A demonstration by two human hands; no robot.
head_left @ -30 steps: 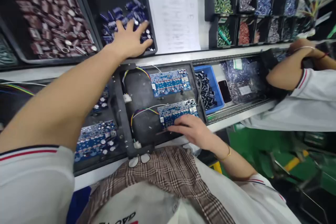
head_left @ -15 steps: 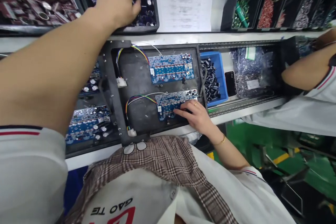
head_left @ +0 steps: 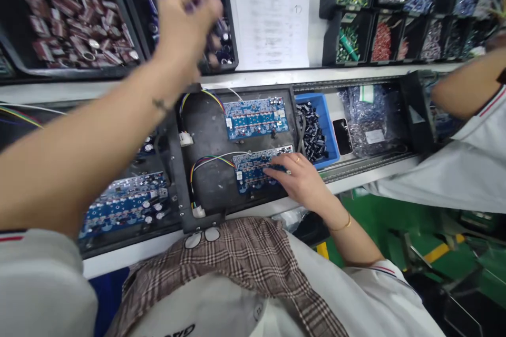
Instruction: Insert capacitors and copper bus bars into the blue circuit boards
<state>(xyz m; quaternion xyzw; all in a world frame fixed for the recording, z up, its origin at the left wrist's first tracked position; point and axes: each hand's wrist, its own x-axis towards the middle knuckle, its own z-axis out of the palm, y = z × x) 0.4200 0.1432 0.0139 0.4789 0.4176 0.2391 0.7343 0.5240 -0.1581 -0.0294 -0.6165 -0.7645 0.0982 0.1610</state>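
My left hand (head_left: 190, 21) is above a black bin (head_left: 236, 37) of dark blue capacitors (head_left: 226, 45), smeared by motion. Its fingers are closed, and a bit of purple-blue shows between them, apparently a capacitor. Resting on the right part of the lower blue circuit board (head_left: 249, 171), my right hand (head_left: 302, 179) has its thumb and fingers apart, with nothing visible in them. A second circuit board (head_left: 256, 121) lies just above it in the same black tray (head_left: 209, 174). Coloured wires lead from both boards to white connectors (head_left: 198, 211).
Maroon capacitors (head_left: 75, 21) fill a bin at upper left. Right of the tray are a blue box (head_left: 331, 137) of small black parts and a phone (head_left: 343, 137). Small-part bins (head_left: 381, 42) stand at upper right. A co-worker's arm (head_left: 466, 87) reaches in at right. Another tray holds populated boards (head_left: 122, 200) at left.
My left hand has closed its fingers and lifted from among the blue capacitors. My right hand stays on the lower board. The view has shifted slightly.
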